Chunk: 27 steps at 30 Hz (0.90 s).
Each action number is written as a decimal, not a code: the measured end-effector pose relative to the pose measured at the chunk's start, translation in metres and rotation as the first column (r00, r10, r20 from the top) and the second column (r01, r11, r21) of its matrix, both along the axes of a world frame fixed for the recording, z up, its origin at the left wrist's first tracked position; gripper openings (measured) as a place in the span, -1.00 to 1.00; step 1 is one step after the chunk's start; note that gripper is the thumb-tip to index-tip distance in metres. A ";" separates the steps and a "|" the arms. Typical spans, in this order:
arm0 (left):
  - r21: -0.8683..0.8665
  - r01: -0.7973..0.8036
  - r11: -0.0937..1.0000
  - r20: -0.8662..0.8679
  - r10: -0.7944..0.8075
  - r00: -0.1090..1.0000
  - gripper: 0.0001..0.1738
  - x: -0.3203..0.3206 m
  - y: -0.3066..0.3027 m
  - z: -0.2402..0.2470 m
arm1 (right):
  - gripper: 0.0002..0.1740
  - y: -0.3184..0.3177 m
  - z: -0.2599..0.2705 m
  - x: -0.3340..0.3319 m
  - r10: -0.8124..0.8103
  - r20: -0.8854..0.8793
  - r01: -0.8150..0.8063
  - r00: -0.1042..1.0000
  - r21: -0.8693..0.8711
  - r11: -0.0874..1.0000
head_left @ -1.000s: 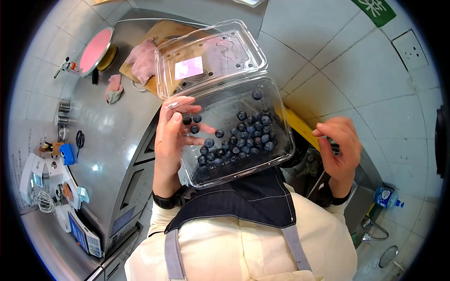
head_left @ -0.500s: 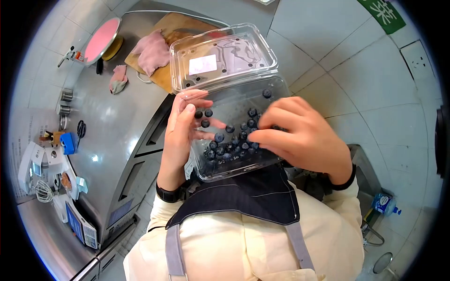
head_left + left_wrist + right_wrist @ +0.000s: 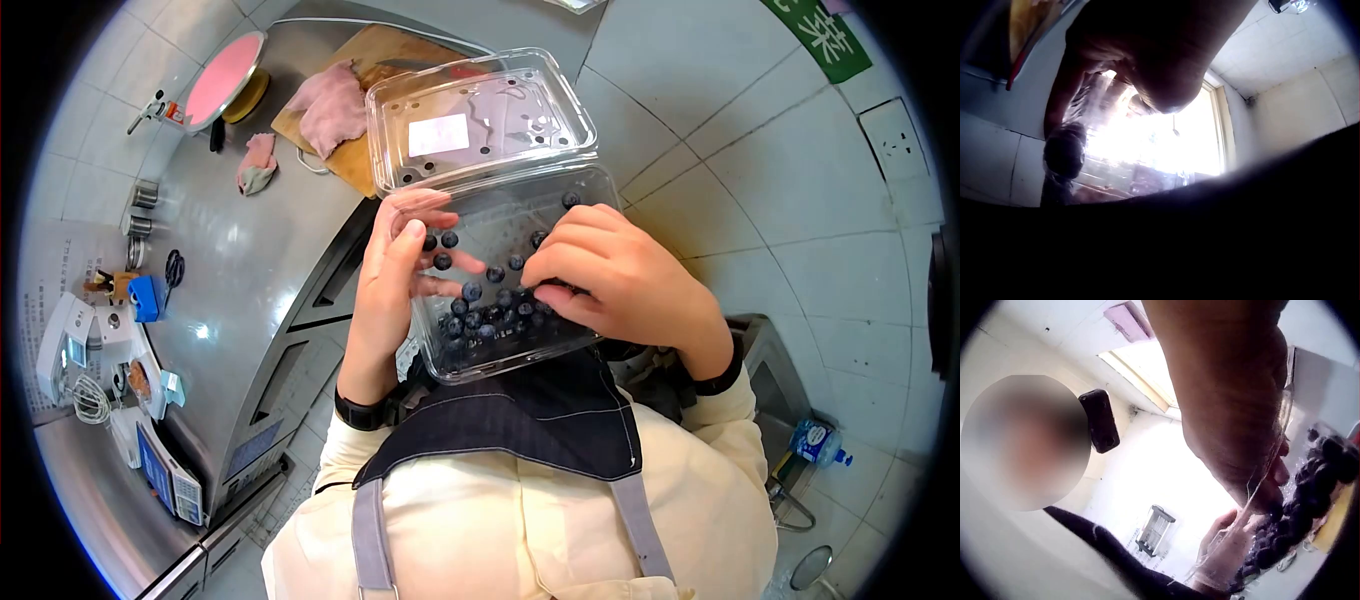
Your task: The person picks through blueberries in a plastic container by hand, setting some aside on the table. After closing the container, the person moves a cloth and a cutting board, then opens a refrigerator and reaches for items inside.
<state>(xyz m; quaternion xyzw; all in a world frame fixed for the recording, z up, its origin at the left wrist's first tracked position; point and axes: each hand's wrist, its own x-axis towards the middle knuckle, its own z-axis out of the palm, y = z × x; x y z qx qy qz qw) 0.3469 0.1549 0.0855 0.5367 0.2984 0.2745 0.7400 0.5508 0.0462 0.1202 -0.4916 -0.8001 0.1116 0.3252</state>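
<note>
A clear plastic clamshell box with blueberries is tilted in front of the apron, its lid folded back and bearing a white label. My left hand grips the box's left side, the thumb at the rim and the other fingers showing through the clear plastic from underneath. Inside the right half of the box, my right hand has curled fingers among the berries. The right wrist view shows its fingertips right at the blueberries; I cannot tell whether they pinch one.
On the steel counter at left are a wooden board, pink cloths, a pink round turntable, scissors and a scale. A sink and a blue-labelled bottle stand at right.
My right hand has come in from the right, away from the box, to among the blueberries inside it. The left hand keeps its grip on the box, which shifted slightly right in view.
</note>
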 end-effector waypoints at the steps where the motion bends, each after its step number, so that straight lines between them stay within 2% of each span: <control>1: -0.001 0.002 1.000 0.003 -0.002 1.000 -0.51 0.000 0.000 0.000 | -0.84 -0.001 0.002 0.001 -0.004 -0.001 0.004 1.000 -0.001 1.000; 3: -0.003 0.015 1.000 0.007 -0.015 1.000 -0.51 0.000 0.001 -0.002 | -0.84 -0.006 0.006 0.005 -0.038 -0.144 0.028 0.989 -0.074 0.997; 4: -0.002 0.022 1.000 0.013 -0.022 1.000 -0.51 0.001 0.002 -0.002 | -0.84 -0.010 0.006 0.005 -0.041 -0.143 0.031 0.989 -0.073 0.997; 5: 0.000 0.024 1.000 0.013 -0.024 1.000 -0.51 0.001 0.002 -0.002 | -0.87 -0.016 0.006 0.004 -0.091 -0.492 -0.034 0.866 -0.240 0.970; 6: 0.003 0.027 1.000 0.005 -0.027 1.000 -0.51 0.001 0.002 -0.002 | -0.89 -0.019 0.006 0.005 -0.194 -0.758 -0.156 0.623 -0.363 0.919; 7: 0.005 0.030 1.000 -0.003 -0.030 1.000 -0.51 0.001 0.002 -0.002 | -0.89 -0.021 0.010 0.009 -0.194 -0.758 -0.154 0.622 -0.362 0.919; 9: 0.005 0.040 0.999 -0.007 -0.040 0.999 -0.51 0.002 0.003 -0.003 | -0.87 -0.023 0.021 0.016 -0.446 -0.732 -0.264 0.515 -0.630 0.730; 10: 0.005 0.045 0.999 -0.009 -0.045 0.999 -0.51 0.003 0.003 -0.003 | -0.86 -0.020 0.012 0.020 -0.436 -0.792 -0.318 0.428 -0.584 0.747; 11: 0.007 0.051 0.999 -0.007 -0.051 0.999 -0.51 0.004 0.004 -0.004 | -0.86 -0.020 0.009 0.021 -0.437 -0.792 -0.313 0.427 -0.583 0.750; 13: 0.003 0.041 0.999 -0.022 -0.041 0.999 -0.52 0.004 0.004 -0.004 | -0.84 -0.020 0.005 0.023 -0.457 -0.827 -0.315 0.329 -0.552 0.772; 21: 0.006 0.032 0.999 -0.009 -0.032 0.999 -0.53 0.003 0.004 -0.008 | -0.83 -0.025 -0.002 0.025 -0.472 -0.834 -0.275 0.286 -0.543 0.793; 24: 0.008 0.019 1.000 -0.002 -0.019 1.000 -0.53 0.001 0.005 -0.006 | -0.86 -0.040 -0.005 0.032 -0.473 -0.833 -0.207 0.289 -0.536 0.818; 26: 0.009 0.001 1.000 0.003 -0.001 1.000 -0.53 -0.002 0.006 -0.005 | -0.87 -0.062 -0.013 0.047 -0.275 -0.921 -0.177 0.275 -0.330 0.927; 27: 0.012 -0.014 1.000 0.011 0.014 1.000 -0.52 -0.004 0.007 -0.005 | -0.86 -0.075 -0.014 0.050 -0.286 -0.883 -0.051 0.372 -0.327 0.944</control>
